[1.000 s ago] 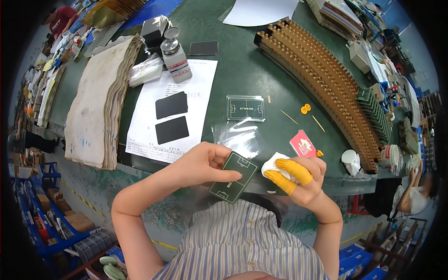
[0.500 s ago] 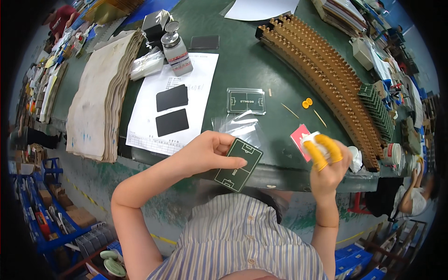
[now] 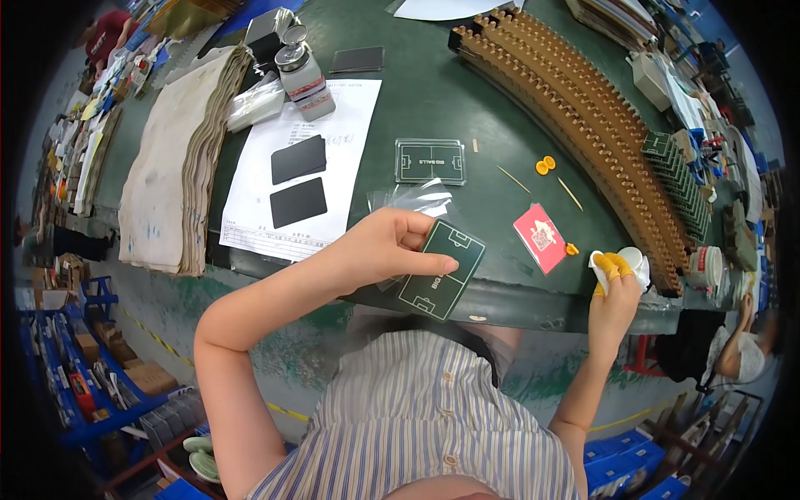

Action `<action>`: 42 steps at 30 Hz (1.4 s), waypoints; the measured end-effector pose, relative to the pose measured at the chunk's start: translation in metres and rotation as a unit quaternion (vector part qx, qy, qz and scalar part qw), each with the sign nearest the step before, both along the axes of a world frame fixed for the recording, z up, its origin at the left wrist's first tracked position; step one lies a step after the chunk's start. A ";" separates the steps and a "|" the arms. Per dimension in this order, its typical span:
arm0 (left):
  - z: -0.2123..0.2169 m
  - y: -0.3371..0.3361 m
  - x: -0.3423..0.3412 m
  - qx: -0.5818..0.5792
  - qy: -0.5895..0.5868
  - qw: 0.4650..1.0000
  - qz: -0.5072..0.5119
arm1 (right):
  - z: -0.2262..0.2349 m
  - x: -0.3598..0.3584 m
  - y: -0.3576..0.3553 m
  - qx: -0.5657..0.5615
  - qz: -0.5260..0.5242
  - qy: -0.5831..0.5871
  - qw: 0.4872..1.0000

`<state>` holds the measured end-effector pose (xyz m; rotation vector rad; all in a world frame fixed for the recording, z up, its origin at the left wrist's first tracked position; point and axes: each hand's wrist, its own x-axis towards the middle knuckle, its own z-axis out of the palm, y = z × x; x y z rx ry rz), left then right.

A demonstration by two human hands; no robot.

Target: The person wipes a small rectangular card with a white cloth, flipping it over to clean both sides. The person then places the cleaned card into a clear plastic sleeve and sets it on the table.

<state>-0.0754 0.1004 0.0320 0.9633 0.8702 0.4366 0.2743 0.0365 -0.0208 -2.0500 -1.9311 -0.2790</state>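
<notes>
My left hand (image 3: 390, 243) grips a dark green card (image 3: 450, 287) printed with white pitch lines, its thumb across the face. The card is held tilted above the table's front edge. Farther right, my right hand (image 3: 614, 307) wears yellow finger cots and has its fingers closed on a white cloth or tissue (image 3: 640, 265) by the table's edge. Between the hands lies a pink-red card (image 3: 537, 229) with a pale figure, and beside it a small yellow finger cot (image 3: 572, 249). A clear-cased green card stack (image 3: 429, 173) sits beyond my left hand, near a clear plastic sleeve (image 3: 421, 197).
Two dark card stacks (image 3: 298, 202) rest on a printed sheet (image 3: 342, 167), with a pump bottle (image 3: 302, 79) behind. A long notched brown rack (image 3: 575, 125) curves along the right, holding green cards (image 3: 677, 179). Wooden sticks (image 3: 571, 193) and yellow finger cots (image 3: 545, 165) lie mid-table.
My right hand has moved right, away from the pink-red card, carrying white material to the table's edge. The finger cot beside that card now shows. My left hand still holds the green card.
</notes>
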 end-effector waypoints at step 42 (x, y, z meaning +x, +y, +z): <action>0.004 0.042 0.088 0.320 0.096 0.880 -0.337 | 0.016 -0.108 -0.031 0.023 0.149 0.743 0.652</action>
